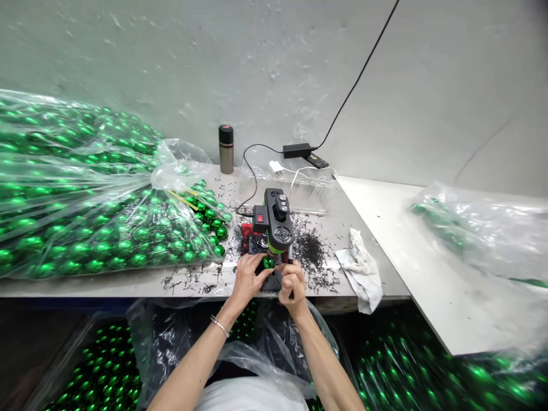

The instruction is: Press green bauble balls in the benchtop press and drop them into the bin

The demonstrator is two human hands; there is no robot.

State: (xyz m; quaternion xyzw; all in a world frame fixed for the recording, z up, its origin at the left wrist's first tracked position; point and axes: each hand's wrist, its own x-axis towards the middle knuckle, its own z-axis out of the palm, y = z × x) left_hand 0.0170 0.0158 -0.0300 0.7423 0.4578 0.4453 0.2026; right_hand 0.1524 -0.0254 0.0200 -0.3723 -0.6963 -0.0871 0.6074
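Observation:
A small black desktop machine (279,217) with a red switch and round vents stands at the front of the table. Under its head sits a shiny green ball (268,262), pinched by the fingers of my left hand (246,279). My right hand (293,285) is closed in a fist around a slim black handle (290,254) beside the machine; whether it is joined to the machine I cannot tell. Its thumb and forefinger come close to the ball. Small black strips (310,248) lie heaped to the right of the machine.
Green balls fill a big clear bag (107,222) at left, some spilling out. Behind are a bottle (226,149), a power adapter (296,150) and a clear plastic tray (299,197). A white cloth (361,268) hangs over the front edge. More bagged balls (96,365) lie below.

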